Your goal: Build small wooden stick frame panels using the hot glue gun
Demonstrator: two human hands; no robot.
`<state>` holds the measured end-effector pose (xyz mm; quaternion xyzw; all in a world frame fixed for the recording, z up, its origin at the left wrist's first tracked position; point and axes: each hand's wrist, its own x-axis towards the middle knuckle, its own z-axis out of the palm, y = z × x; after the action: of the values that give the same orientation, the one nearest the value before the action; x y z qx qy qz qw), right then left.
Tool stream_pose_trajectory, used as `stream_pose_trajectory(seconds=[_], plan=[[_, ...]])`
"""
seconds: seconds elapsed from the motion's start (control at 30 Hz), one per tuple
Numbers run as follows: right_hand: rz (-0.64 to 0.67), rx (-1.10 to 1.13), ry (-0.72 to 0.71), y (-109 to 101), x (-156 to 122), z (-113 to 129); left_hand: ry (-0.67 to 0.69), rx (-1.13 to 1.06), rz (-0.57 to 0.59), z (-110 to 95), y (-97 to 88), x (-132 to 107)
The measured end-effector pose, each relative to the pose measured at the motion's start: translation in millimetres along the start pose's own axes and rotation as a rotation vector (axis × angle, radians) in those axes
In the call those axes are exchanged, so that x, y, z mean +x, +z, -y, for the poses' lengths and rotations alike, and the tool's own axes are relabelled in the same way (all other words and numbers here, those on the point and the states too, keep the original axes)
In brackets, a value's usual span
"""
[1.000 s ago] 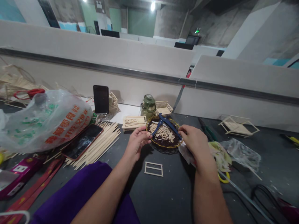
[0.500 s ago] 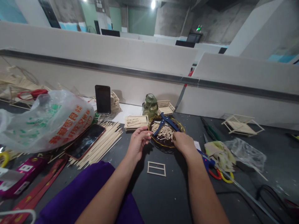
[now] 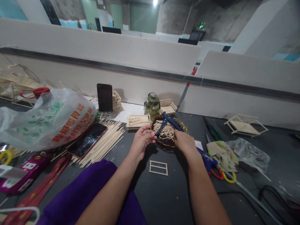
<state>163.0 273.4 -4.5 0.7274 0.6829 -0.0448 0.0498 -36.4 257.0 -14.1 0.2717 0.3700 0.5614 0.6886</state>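
Observation:
My left hand [image 3: 144, 140] is at the basket's left edge, thumb and forefinger pinched on what looks like a short wooden stick [image 3: 154, 133], mostly hidden. Over the right side of the dark basket with a yellow rim [image 3: 185, 125], my right hand [image 3: 184, 142] has its fingers bent down among short cut sticks [image 3: 167, 132]; whatever they grip is hidden. Blue-handled cutters [image 3: 172, 121] lie across the basket. On the table in front of me lies a small rectangular stick frame [image 3: 158, 168] with one crossbar.
Long thin sticks [image 3: 103, 142] and a phone [image 3: 87, 140] lie left, beside a plastic bag [image 3: 47, 122]. Behind stand a green lantern [image 3: 152, 104] and a stack of stick pieces [image 3: 138, 121]. A glue gun [image 3: 207, 157], a cloth [image 3: 222, 153] and scissors [image 3: 229, 177] are right.
The view has shifted slightly. My left hand has moved a little toward the basket, its fingertips still pinched. My right hand stays in the basket among the short sticks.

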Motion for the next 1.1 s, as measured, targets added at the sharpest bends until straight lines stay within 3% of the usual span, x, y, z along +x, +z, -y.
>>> stream_pose_trajectory(seconds=[0.1, 0.23, 0.33, 0.47, 0.57, 0.7, 0.9, 1.1], plan=[[-0.074, 0.094, -0.014, -10, -2, -6, 0.035, 0.015, 0.027, 0, 1.6, -1], [-0.168, 0.639, -0.185, -26, -8, -12, 0.072, 0.054, 0.072, -1, 4.6, -4], [-0.098, 1.043, -0.293, -35, -16, -8, 0.094, 0.063, 0.116, -1, 6.0, -5], [0.015, 1.257, -0.325, -44, -27, 5, 0.125, 0.064, 0.155, 1, 5.7, -6], [0.062, 1.248, -0.4, -50, -32, 12, 0.153, 0.071, 0.185, 0, 4.5, -5], [-0.038, 1.051, -0.458, -48, -41, 15, 0.163, 0.161, 0.222, -10, 2.0, -6], [-0.067, 0.679, -0.445, -16, -74, 14, 0.214, 0.496, 0.252, -19, -10.0, -21], [-0.044, 0.752, -0.428, 6, -87, 16, 0.282, 0.832, 0.275, -3, -27.4, -31]])
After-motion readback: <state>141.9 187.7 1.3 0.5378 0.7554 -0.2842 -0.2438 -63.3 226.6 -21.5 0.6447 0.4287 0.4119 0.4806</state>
